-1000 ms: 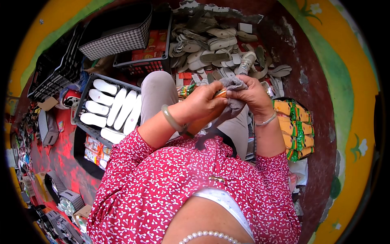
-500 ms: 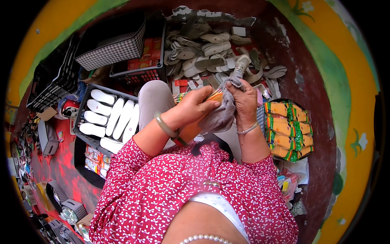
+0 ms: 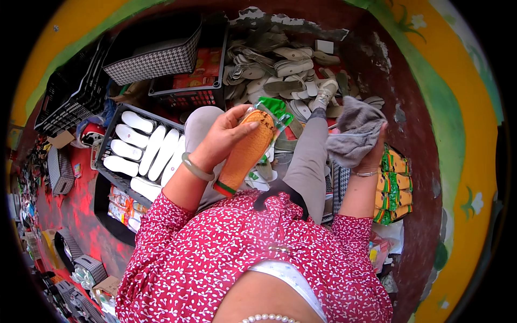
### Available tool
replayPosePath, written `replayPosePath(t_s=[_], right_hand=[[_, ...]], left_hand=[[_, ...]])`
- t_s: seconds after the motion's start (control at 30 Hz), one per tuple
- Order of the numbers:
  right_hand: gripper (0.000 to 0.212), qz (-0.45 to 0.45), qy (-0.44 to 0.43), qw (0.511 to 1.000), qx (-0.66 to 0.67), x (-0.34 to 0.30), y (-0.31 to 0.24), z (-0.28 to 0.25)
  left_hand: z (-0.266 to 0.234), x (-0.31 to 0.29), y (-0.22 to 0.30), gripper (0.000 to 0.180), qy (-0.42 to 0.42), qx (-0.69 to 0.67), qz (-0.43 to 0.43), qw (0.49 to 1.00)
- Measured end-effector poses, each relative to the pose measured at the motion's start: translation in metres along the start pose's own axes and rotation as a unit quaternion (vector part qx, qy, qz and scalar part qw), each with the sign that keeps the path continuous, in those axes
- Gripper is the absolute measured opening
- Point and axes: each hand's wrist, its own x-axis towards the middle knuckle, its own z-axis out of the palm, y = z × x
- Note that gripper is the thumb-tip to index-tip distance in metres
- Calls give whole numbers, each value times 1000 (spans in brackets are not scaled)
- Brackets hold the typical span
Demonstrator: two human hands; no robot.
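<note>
My left hand (image 3: 222, 139) grips an orange insole (image 3: 249, 149) that has a green and red band at its near end and a green wrapper at its far tip. It is held over my lap, between my grey-trousered knees. My right hand (image 3: 373, 152) is raised to the right and closed on a crumpled grey cloth (image 3: 355, 131). The two hands are apart. A green bangle sits on my left wrist and a thin bracelet on my right.
A dark crate of white insoles (image 3: 141, 152) lies at my left. A heap of loose insoles (image 3: 285, 64) covers the floor ahead. Stacked orange packs (image 3: 396, 185) stand at my right by the wall. Black baskets (image 3: 75, 94) and a chequered box (image 3: 156, 62) sit at the far left.
My hands were together, working the cloth around the insole. They have parted: the right carried the grey cloth off to the right, leaving the orange insole bare in the left.
</note>
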Motion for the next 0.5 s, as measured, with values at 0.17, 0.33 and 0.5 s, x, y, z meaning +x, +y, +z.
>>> replayPosePath(t_s=[0.17, 0.33, 0.5], right_hand=[[69, 77, -68, 994, 38, 6, 50, 35], [62, 119, -149, 980, 47, 0, 90, 50], [35, 88, -73, 993, 13, -1, 105, 64]], left_hand=[[9, 7, 9, 32, -41, -1, -6, 999], [22, 8, 12, 31, -54, 8, 15, 998], [21, 11, -8, 30, -30, 216, 99, 971]])
